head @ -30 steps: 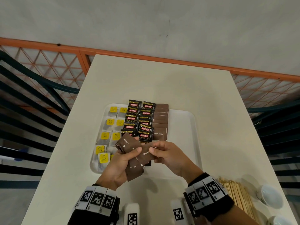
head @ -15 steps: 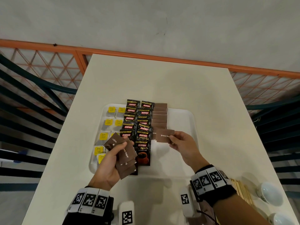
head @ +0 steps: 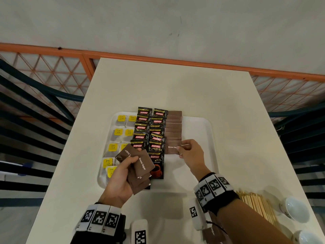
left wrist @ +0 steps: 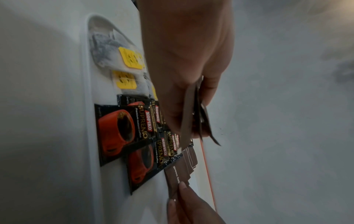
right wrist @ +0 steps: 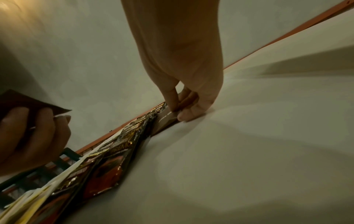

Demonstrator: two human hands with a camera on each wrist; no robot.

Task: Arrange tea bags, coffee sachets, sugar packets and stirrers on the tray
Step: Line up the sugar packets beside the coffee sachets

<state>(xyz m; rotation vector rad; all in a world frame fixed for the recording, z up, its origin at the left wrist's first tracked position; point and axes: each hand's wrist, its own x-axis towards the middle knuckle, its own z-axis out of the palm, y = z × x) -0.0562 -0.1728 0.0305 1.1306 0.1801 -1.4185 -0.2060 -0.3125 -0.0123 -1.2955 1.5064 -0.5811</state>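
Note:
A white tray [head: 202, 131] on the table carries yellow-tagged tea bags [head: 118, 132] on its left, black coffee sachets [head: 155, 147] in two overlapping columns, and a column of brown sugar packets [head: 173, 127]. My left hand [head: 123, 173] grips a fan of several brown sugar packets [head: 142, 165] above the tray's near left part. With thumb and fingers my right hand [head: 190, 152] pinches one brown sugar packet [head: 173, 147] at the near end of the sugar column, low on the tray. The wooden stirrers [head: 256, 205] lie on the table at the near right.
Two white cups [head: 295, 208] stand beside the stirrers near the table's right edge. An orange mesh railing [head: 52, 71] and a grey wall run behind the table. Dark chair frames flank both sides. The tray's right half shows bare surface.
My right hand pulled one sugar packet out of the left hand's fan and carried it forward and right, down onto the near end of the sugar column. The left hand stayed put.

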